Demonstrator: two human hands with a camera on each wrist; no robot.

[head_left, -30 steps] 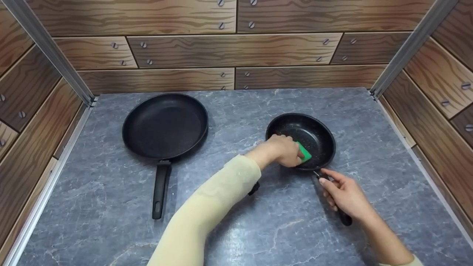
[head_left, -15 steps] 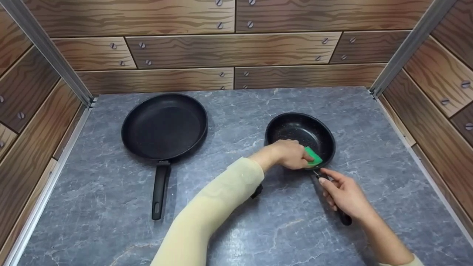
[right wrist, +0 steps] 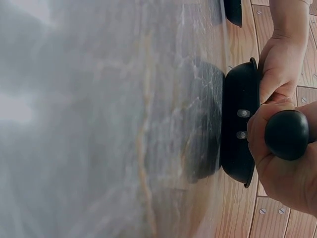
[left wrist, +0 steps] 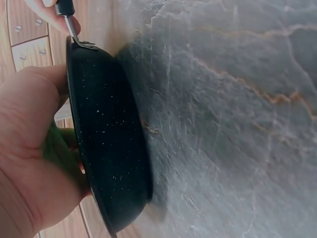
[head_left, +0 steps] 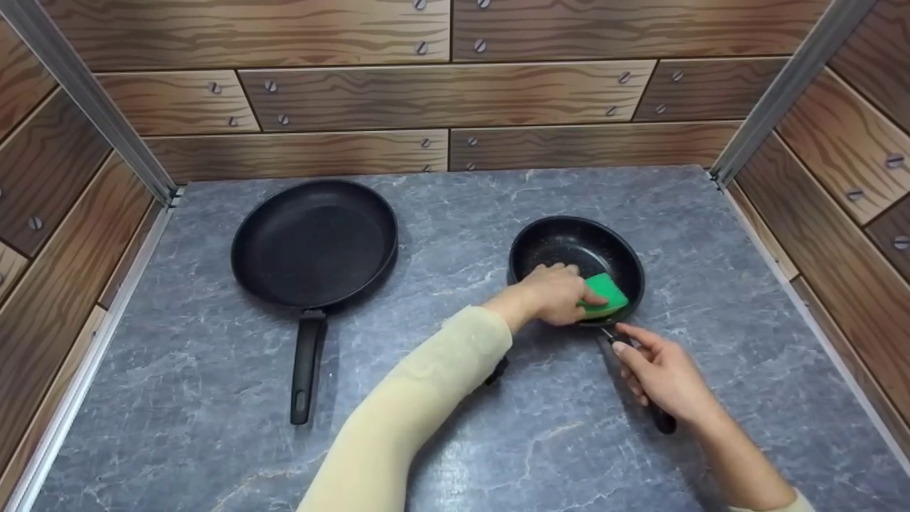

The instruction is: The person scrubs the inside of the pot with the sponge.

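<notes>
A small black speckled frying pan [head_left: 569,245] stands at the right of the table. Inside it, my left hand [head_left: 554,293] holds a green sponge [head_left: 606,293] against the near part of the pan, one finger lying along its top. In the left wrist view the pan's outer wall [left wrist: 106,134] hides my left fingertips and most of the sponge [left wrist: 58,151]. My right hand [head_left: 668,377] grips the pan's black handle [head_left: 665,419], with the thumb on top near the metal neck. The right wrist view shows the rounded handle end [right wrist: 287,135] sticking out of that hand.
A larger black frying pan [head_left: 316,245] lies at the left, its handle [head_left: 308,373] pointing toward me. The grey marbled table [head_left: 455,213] is bounded by wood-patterned walls [head_left: 455,96] and metal posts. A small black piece [head_left: 500,371] shows beside my left sleeve.
My left hand and the sponge have shifted right inside the small pan, toward the handle side, and more of the sponge shows. The right hand and both pans have stayed in place.
</notes>
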